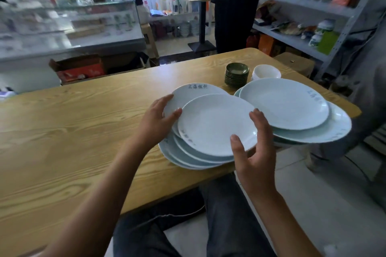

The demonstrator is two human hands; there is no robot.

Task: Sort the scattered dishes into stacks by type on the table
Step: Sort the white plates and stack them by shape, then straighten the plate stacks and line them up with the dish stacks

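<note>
Head view: top plate (217,125) sits between both hands, left hand (156,119) touching its rim, right hand (254,148) probably pinching it.
</note>
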